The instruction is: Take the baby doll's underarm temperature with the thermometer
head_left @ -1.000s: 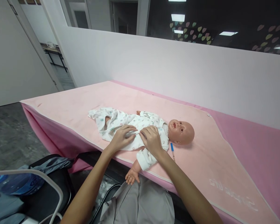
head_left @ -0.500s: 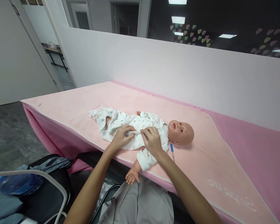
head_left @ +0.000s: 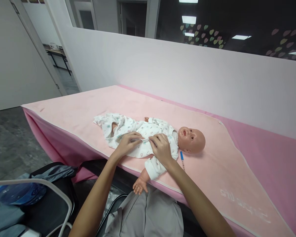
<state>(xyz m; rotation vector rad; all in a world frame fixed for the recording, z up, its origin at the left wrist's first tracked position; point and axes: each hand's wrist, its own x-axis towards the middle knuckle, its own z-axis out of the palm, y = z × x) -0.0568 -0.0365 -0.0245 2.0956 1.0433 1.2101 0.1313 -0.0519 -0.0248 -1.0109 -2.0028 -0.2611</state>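
A baby doll (head_left: 191,141) lies on its back on the pink-covered table, its head to the right. It wears a white patterned romper (head_left: 138,126). My left hand (head_left: 129,142) pinches the romper's front edge near the belly. Just to the right, my right hand (head_left: 160,146) grips the same edge at the chest, and a short stretch of cloth runs between the two. The doll's near arm (head_left: 141,182) hangs over the table edge towards my lap. Beside its neck lies a blue-ended strip (head_left: 182,156), partly hidden by my right forearm.
A pale pink sheet (head_left: 76,108) covers the table, with darker pink cloth at its edges. Behind stands a white wall (head_left: 187,79) below a dark window. At lower left, a black chair (head_left: 51,210) holds clothing and a blue-labelled plastic bottle (head_left: 22,194).
My left hand has shifted very slightly, its fingers turning a little at the romper's edge. My right hand and the doll stay in place.
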